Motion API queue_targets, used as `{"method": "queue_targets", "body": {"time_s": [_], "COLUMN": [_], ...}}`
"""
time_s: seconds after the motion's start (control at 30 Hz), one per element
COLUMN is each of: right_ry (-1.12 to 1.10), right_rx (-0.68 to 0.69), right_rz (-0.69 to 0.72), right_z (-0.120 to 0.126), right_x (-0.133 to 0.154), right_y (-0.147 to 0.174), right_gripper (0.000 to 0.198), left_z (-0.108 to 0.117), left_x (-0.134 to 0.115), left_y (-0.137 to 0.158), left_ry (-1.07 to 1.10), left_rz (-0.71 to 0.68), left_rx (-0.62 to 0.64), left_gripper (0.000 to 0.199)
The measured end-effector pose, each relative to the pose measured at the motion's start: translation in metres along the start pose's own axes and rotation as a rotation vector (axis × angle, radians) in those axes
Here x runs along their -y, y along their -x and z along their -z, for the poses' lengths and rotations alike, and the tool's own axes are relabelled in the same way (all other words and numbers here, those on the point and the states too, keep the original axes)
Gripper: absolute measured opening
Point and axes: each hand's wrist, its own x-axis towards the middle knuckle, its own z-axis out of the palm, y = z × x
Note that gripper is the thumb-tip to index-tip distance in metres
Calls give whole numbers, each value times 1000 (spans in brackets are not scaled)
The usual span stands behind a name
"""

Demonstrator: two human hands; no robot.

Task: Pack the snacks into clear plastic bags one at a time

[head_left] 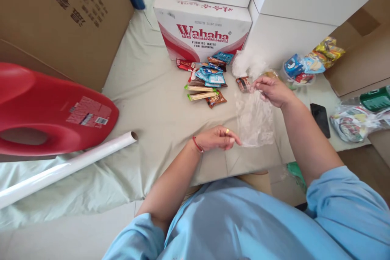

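A clear plastic bag (255, 124) lies flat on the cloth in front of me. My right hand (272, 90) pinches it near its upper edge, with thumb and fingers pressed together. At the bag's lower left corner, the stretched index finger of my left hand (218, 138) touches or nearly touches the plastic; the other fingers are partly curled and hold nothing visible. A small brown snack packet (243, 84) sits just left of my right fingertips. Further left is a pile of wrapped snacks (210, 76), including two long stick packs (202, 95) with green ends.
Behind the snacks stands a Wahaha water carton (207, 28). Crumpled clear plastic (248, 65) lies beside it. On the right are a tub of snacks (300, 69), a phone (319, 120) and a bagged item (350, 124). A red jug (55, 109) and white roll (70, 166) occupy the left.
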Motion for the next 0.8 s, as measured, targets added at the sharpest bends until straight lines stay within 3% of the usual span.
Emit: {"method": "queue_targets", "body": {"time_s": [0.13, 0.2, 0.27, 0.33, 0.43, 0.53, 0.63, 0.7, 0.8], "right_ry": [-65, -69, -56, -43, -71, -182, -285, -301, -263], "right_rx": [309, 427, 523, 590, 551, 425, 456, 505, 486], "right_rz": [-6, -23, -28, 9, 65, -6, -130, -177, -253], "right_z": [-17, -26, -38, -50, -62, -58, -41, -32, -30], "right_x": [-2, 0, 3, 3, -6, -27, -58, -78, -98], "right_y": [18, 26, 30, 29, 27, 31, 50, 70, 104], "right_gripper": [25, 29, 30, 31, 39, 63, 95, 109, 111], "left_z": [5, 6, 7, 6, 5, 8, 12, 14, 16], "left_x": [10, 12, 13, 13, 15, 17, 15, 12, 10], "left_y": [-15, -19, -20, -19, -18, -19, -19, -19, -20], "left_ry": [130, 173, 201, 177, 53, 7, 127, 246, 370], "left_rz": [-266, -316, -305, -273, -235, -297, -407, -444, -451], "left_rx": [-594, -775, -778, -671, -601, -740, -882, -900, -878], "left_gripper": [47, 58, 76, 82, 60, 45, 42, 44, 49]}}
